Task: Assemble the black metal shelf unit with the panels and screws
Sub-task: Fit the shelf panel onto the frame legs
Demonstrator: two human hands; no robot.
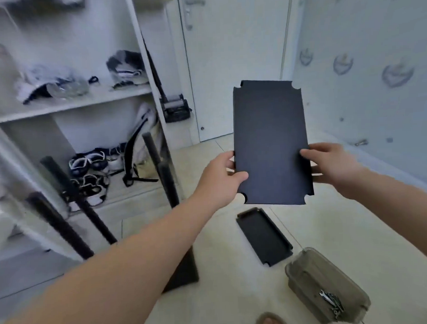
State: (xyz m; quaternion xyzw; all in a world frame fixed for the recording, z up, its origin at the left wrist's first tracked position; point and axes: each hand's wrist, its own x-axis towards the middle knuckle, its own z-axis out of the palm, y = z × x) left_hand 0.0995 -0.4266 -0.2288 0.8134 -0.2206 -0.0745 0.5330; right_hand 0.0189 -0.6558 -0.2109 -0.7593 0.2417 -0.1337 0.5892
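A grey-green plastic box (315, 274) sits open on the pale tiled floor (354, 217) at lower right; inside it, at the near end, lie a small metal wrench and loose screws (332, 302). To the left stands an open white cupboard (141, 67), with crumpled clothes (125, 65) on its middle shelf and several dark-and-white sneakers (91, 163) in the bottom compartment. In the centre, a person holds a black metal panel (271, 140) up in the air with both hands, in front of a closed white door (233, 52) and well above the floor. The panel is a flat, matte rectangle, long side running away from the viewer, with a rounded notch cut out of each corner. The left hand (222, 171) grips its left edge near the lower end, thumb lying across the front face and fingers curled behind. The right hand (328, 162) grips the right edge opposite, thumb on the front face and fingers wrapped behind. A second black panel (263, 235), with a raised rim and notched corners, lies on the floor just beside the box. At left, black posts (167, 183) rise from a black base panel (185, 272) on the floor in front of the cupboard.
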